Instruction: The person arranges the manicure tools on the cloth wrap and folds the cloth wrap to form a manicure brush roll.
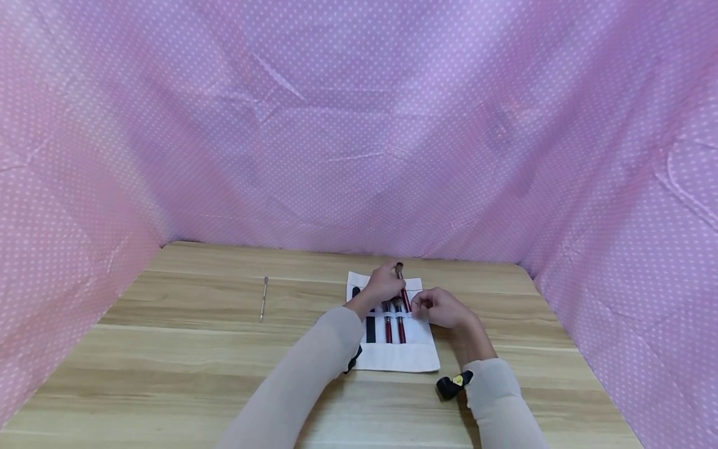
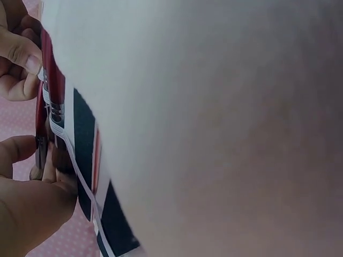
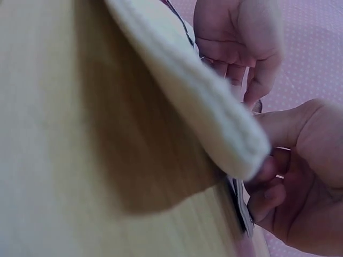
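Observation:
A white fabric brush roll lies spread on the table. Red-handled makeup brushes and a flat black strip sit under its white elastic band. My left hand reaches over the roll and pinches a red-handled makeup brush by the dark ferrule, below its bristles, which point away from me. At the roll's right edge, my right hand pinches the elastic band between thumb and curled fingers, beside that brush's handle. The right wrist view shows the roll's edge raised off the table.
A thin, light-coloured stick lies by itself left of the roll on the wooden table. Pink polka-dot cloth hangs behind the table and along both sides.

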A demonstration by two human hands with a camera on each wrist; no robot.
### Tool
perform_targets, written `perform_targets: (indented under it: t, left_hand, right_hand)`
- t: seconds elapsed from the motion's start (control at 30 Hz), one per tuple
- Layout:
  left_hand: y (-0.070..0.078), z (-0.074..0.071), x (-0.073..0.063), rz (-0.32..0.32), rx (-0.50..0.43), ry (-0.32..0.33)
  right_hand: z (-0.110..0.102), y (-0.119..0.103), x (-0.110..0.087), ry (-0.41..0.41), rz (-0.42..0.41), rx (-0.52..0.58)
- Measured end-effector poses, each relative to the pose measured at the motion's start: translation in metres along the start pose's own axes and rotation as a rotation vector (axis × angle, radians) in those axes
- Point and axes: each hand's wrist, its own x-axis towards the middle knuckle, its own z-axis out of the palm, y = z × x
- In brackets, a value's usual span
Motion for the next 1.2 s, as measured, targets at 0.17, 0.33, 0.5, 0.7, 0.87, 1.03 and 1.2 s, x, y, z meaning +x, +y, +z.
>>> perform_targets:
  t: [0.17,0.33,0.5,0.7,0.87,1.03,1.2]
  left_hand:
    - [-0.0030,-0.0015,-0.0005,0.021,0.020,-0.016]
    - [-0.0056,-0.0023,0.0008,0.041,0.050,-0.029]
    - [-0.0062,-0.0035,0.0007,0.027,0.043,-0.032]
    - [-0.0066,-0.0050,-0.0019,0.044,0.025,-0.053]
    - [-0.0065,-0.0051,-0.0025,0.072,0.045,-0.055]
    - [-0.0079,-0.0005,0.0001,0.097,0.094,-0.062]
    - [-0.0081,0.0016,0.0021,0.109,0.135,-0.084]
  right_hand:
    - [-0.0002,-0.0046,-0.0004,-0.012,0.039,-0.087]
    - [0.0007,-0.0084,0.0000,-0.044,0.050,-0.130]
    - [0.0005,-0.0087,0.0000,-0.065,0.051,-0.130]
    - [0.0003,-0.0069,0.0001,-0.075,0.054,-0.148]
    - [0.0007,-0.0064,-0.0006,-0.064,0.029,-0.144]
    - [0.0005,-0.0031,0.0003,-0.033,-0.010,-0.140]
    - [-0.0040,-0.0010,-0.0030,-0.020,0.017,-0.116]
